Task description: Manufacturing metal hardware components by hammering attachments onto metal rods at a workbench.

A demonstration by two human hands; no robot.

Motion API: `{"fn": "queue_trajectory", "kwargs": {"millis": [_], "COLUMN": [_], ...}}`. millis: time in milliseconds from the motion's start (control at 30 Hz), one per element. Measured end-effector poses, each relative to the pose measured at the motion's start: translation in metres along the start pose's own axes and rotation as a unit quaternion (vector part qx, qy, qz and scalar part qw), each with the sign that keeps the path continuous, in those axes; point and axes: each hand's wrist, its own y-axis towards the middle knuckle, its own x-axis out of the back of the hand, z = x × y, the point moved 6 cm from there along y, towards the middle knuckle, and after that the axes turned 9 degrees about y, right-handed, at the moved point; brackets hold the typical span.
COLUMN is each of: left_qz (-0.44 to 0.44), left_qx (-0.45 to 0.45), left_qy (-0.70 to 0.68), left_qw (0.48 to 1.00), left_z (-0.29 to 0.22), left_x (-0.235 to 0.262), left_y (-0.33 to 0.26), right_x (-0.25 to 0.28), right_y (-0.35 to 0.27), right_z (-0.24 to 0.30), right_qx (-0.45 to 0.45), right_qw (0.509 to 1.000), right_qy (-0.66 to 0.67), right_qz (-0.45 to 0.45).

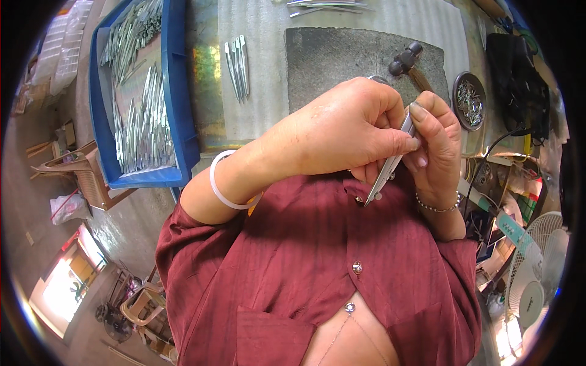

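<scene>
In front of my chest, both hands are closed on one slim silver metal tool (389,168), pointed like a divider or tweezers. It slants with its narrow tip down toward my shirt, and small round knobs stick out along its side. My left hand (360,125) pinches its middle between thumb and curled fingers. The upper end sits between the thumb and fingers of my right hand (436,131). Part of the tool is hidden by the fingers. Just beyond my hands lie a hammer (415,72) and a dark stone slab (332,52).
A blue tray (178,79) at the left holds many slender silver metal pieces. Several similar pieces (237,67) lie on the white sheet (262,24), more at the far edge. A round bowl (482,119) of small metal parts stands right, near a fan (530,287).
</scene>
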Motion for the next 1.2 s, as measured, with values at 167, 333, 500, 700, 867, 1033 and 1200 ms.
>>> {"fn": "queue_trajectory", "kwargs": {"millis": [167, 333, 500, 700, 867, 1033, 1200], "left_qz": [0.014, -0.109, -0.265, -0.263, -0.214, -0.166, -0.116], "left_qx": [-0.010, -0.084, -0.207, -0.251, -0.202, -0.161, -0.116], "left_qy": [0.020, -0.071, -0.186, -0.461, -0.525, -0.525, -0.275], "left_qw": [1.000, 0.988, 0.923, 0.809, 0.799, 0.819, 0.947], "left_z": [-0.006, -0.014, -0.004, 0.025, 0.044, 0.048, 0.047], "left_x": [0.002, 0.012, 0.037, 0.038, 0.025, 0.005, -0.009], "left_y": [0.004, -0.006, -0.033, -0.032, -0.021, -0.014, -0.034], "right_x": [0.002, 0.009, 0.068, 0.073, -0.025, -0.029, -0.028], "right_y": [0.003, 0.032, 0.120, 0.155, 0.033, 0.009, 0.006], "right_z": [0.008, 0.073, 0.158, 0.135, 0.067, 0.020, 0.001], "right_qx": [0.009, 0.105, 0.211, 0.304, 0.057, 0.071, 0.016], "right_qw": [1.000, 0.983, 0.837, 0.651, 0.923, 0.969, 0.980], "right_qy": [-0.009, -0.149, -0.504, -0.694, -0.330, -0.092, -0.058], "right_qz": [0.005, 0.002, -0.044, -0.039, 0.191, 0.219, 0.187]}}
